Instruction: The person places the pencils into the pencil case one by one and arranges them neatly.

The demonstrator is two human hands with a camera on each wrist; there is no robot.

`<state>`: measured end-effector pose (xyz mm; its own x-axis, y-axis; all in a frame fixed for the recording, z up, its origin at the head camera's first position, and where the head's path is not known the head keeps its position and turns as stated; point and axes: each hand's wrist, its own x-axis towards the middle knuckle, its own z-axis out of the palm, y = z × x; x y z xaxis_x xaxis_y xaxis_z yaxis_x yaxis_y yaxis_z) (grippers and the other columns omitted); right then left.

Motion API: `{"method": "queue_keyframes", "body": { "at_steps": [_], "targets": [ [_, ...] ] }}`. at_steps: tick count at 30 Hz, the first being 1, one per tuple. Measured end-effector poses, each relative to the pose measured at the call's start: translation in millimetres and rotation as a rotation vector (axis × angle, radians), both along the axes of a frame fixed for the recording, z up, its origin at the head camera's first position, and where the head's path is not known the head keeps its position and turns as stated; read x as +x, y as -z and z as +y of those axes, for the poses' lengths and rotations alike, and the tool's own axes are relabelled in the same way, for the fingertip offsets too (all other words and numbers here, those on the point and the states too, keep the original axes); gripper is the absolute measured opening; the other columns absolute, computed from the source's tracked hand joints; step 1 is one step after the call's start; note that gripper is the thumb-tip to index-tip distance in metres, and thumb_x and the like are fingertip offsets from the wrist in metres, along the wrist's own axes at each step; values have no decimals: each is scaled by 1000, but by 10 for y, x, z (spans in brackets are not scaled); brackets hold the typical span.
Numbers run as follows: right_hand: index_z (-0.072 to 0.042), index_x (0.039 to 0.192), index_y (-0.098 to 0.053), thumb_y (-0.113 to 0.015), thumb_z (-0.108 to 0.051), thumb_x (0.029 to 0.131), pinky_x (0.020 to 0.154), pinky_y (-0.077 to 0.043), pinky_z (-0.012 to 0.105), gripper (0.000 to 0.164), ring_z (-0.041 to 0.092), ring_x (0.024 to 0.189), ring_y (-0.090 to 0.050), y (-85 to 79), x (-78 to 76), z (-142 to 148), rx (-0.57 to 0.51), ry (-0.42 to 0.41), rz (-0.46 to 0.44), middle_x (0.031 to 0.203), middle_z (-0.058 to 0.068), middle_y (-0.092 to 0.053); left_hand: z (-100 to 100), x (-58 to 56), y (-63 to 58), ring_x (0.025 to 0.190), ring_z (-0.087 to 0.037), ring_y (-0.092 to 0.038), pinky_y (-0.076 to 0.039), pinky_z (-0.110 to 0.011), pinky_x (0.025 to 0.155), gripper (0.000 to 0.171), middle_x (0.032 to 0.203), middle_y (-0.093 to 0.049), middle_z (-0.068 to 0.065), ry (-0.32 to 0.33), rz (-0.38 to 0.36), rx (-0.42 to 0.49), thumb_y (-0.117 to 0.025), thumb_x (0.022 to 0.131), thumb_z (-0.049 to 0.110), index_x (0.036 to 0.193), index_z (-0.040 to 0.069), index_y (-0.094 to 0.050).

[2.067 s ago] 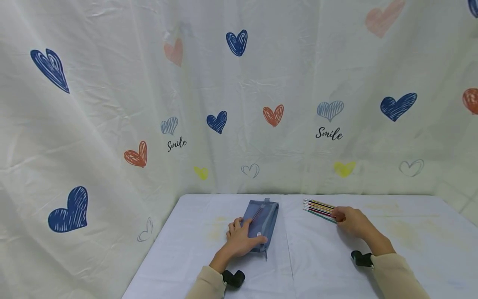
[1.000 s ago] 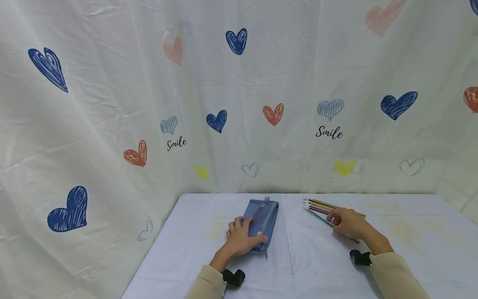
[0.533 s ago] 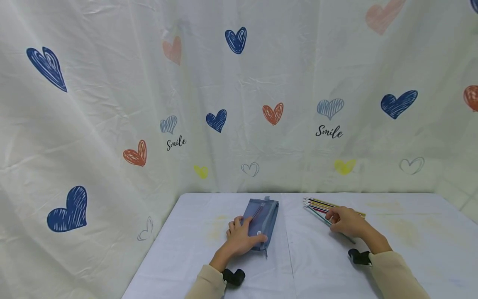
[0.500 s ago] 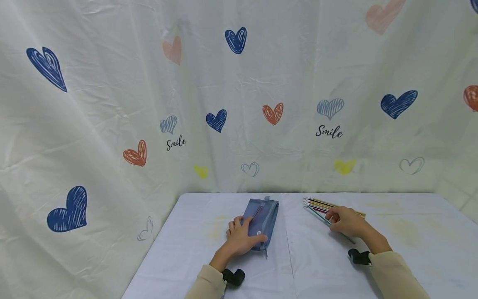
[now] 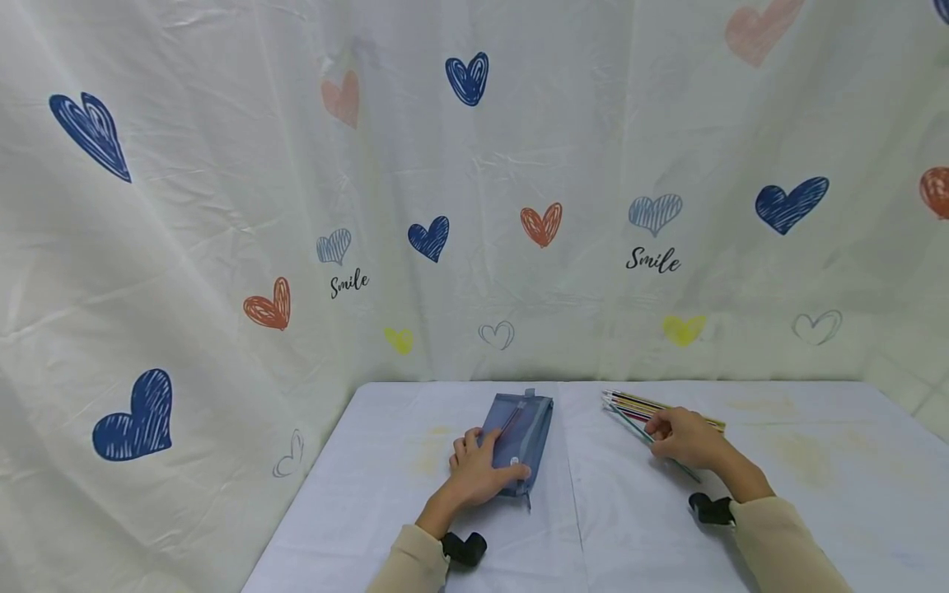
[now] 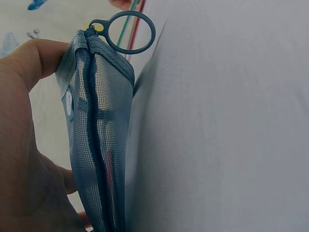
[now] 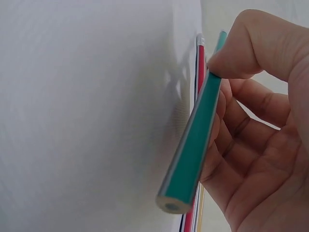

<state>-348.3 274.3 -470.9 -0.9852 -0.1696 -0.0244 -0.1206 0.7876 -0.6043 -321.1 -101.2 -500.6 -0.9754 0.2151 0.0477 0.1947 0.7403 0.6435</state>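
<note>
On the left of the table, my left hand [image 5: 478,476] rests across a blue mesh pencil case [image 5: 511,428], thumb and fingers spread over its upper face. Through the mesh a slim reddish item shows inside. A round ring [image 6: 154,36] hangs from its zip in the left wrist view. With thumb and fingers, my right hand [image 5: 689,438] pinches a teal pencil [image 7: 193,145], whose flat end faces the right wrist camera. In the head view that pencil slants away from a bundle of pencils [image 5: 626,402] lying just behind, among them a red one [image 7: 201,63].
A white cloth covers the table [image 5: 593,527]. Behind it hangs a pale curtain [image 5: 563,288] printed with hearts and the word Smile. Black camera mounts [image 5: 465,550] sit at both wrists, below beige sleeves [image 5: 786,543].
My right hand shifted slightly left and toward me, drawing the teal pencil away from the bundle at its near end. My left hand and the pencil case stayed where they were.
</note>
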Motion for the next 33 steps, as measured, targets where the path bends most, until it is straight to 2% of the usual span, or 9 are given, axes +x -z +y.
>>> {"method": "queue_keyframes", "body": {
  "at_steps": [7, 16, 22, 27, 33],
  "targets": [
    [1, 101, -66, -74, -2, 80, 65, -43, 28, 23, 18, 78, -53, -6, 16, -1, -33, -21, 16, 84, 3, -60, 9, -9, 11, 140, -40, -24, -22, -64, 108, 94, 159, -27, -20, -4, -1, 7, -70, 81, 64, 156, 14, -42],
    [0, 106, -67, -74, -4, 80, 65, -42, 28, 27, 18, 81, -53, 15, -13, 19, -62, -27, 17, 87, 3, -59, 8, -73, 103, 144, -39, -21, -21, -63, 111, 93, 161, -26, -16, -23, -14, 13, -71, 80, 64, 156, 19, -42],
    [2, 110, -67, -69, -1, 80, 64, -43, 24, 30, 13, 78, -53, 1, 25, -2, -152, -63, 58, 88, 3, -59, 10, -87, 117, 143, -38, -21, -21, -63, 112, 93, 161, -26, -15, -23, -16, 14, -71, 80, 64, 156, 19, -42],
    [6, 119, -64, -65, -2, 85, 62, -48, 25, 35, 11, 75, -54, -25, 50, -60, -273, -47, 0, 91, 5, -60, 9, -84, 116, 142, -38, -22, -21, -63, 111, 94, 161, -26, -15, -21, -7, 7, -71, 80, 66, 156, 19, -43],
    [5, 127, -60, -62, -5, 90, 67, -52, 30, 38, 15, 80, -55, -38, 47, -136, -310, -16, -65, 95, 6, -59, 5, -88, 125, 143, -38, -22, -21, -63, 111, 94, 161, -26, -15, -23, -7, 11, -71, 80, 66, 156, 20, -43]
  ]
}}
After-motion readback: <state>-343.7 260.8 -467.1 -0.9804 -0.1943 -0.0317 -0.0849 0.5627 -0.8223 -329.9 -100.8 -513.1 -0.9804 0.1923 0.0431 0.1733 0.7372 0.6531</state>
